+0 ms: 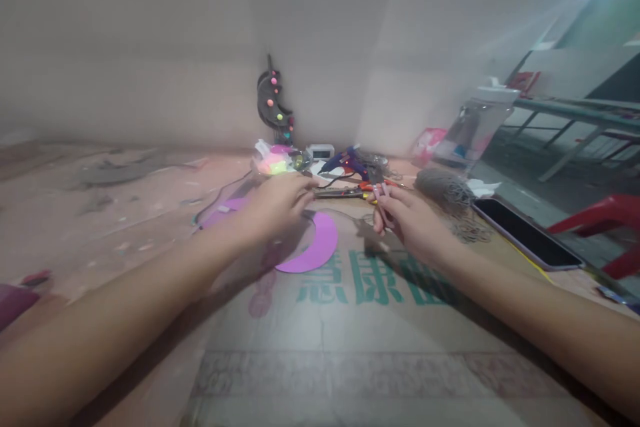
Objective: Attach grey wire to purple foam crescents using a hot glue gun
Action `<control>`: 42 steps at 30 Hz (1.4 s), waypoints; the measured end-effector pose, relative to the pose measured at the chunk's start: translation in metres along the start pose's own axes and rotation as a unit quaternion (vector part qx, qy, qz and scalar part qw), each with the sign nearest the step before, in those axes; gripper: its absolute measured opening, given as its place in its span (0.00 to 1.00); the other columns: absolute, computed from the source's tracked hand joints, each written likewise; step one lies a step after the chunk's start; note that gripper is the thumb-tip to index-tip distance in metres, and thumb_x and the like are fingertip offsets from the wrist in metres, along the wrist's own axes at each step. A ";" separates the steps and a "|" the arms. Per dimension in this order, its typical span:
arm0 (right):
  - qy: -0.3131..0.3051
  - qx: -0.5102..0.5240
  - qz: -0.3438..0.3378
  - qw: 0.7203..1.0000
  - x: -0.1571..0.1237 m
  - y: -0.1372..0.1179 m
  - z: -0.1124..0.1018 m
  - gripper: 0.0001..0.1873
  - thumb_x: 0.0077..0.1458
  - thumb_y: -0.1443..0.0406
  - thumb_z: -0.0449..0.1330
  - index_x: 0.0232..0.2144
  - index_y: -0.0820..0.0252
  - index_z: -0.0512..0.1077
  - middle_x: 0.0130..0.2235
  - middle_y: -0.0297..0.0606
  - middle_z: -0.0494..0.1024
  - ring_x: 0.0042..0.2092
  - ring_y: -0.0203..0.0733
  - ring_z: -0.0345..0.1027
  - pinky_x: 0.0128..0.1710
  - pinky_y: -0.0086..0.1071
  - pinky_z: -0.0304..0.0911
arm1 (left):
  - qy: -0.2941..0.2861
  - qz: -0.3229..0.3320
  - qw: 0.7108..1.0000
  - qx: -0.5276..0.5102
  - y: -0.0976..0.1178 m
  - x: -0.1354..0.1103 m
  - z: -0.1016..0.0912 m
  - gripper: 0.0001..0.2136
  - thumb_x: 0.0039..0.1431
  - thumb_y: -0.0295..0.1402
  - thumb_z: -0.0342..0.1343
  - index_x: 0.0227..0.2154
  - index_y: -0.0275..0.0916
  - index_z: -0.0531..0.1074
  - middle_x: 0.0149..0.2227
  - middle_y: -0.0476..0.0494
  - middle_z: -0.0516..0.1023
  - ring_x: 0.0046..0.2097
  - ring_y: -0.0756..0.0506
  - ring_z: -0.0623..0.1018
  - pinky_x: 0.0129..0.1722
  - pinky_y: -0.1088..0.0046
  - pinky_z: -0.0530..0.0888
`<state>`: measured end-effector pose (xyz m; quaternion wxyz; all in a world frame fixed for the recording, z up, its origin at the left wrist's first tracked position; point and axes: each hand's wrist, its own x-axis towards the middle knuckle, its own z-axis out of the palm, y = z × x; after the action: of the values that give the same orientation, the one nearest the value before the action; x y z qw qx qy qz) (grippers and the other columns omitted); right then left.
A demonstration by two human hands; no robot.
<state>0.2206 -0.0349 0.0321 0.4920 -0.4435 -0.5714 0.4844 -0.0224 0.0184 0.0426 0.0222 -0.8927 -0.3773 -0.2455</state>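
My right hand (400,213) is closed around a pair of pliers (383,203) with pinkish handles, their dark jaws pointing up and away from me. Over a purple foam crescent (320,247), my left hand (285,203) has its fingers bent together; what they pinch, if anything, is blurred. A thin wire (343,213) seems to run from near the left fingers toward the right hand. Another purple piece (225,210) lies partly hidden behind the left wrist. Just beyond the hands are a blue glue gun (345,161) and scissors-like tools (345,193).
A dark crescent ornament with coloured pompoms (273,100) stands against the white partition (200,47). Grey yarn (445,187), a phone (527,233) and a clear plastic jug (473,127) are on the right. A printed cardboard sheet (320,327) covers the table's front. A red stool (605,213) stands beyond.
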 end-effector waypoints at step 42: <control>-0.031 -0.321 -0.113 0.940 -0.011 0.011 0.002 0.13 0.61 0.57 0.52 0.43 0.58 0.67 0.38 0.39 0.74 0.37 0.42 0.68 0.36 0.35 0.64 | -0.117 -0.152 0.912 -0.363 0.038 -0.033 0.026 0.15 0.62 0.41 0.47 0.26 0.37 0.70 0.25 0.51 0.69 0.28 0.50 0.68 0.28 0.76 0.62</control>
<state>0.2207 -0.0444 0.0200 0.3572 -0.4953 -0.7579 0.2294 -0.0047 -0.0244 0.0100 -0.3854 -0.7933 -0.3935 -0.2596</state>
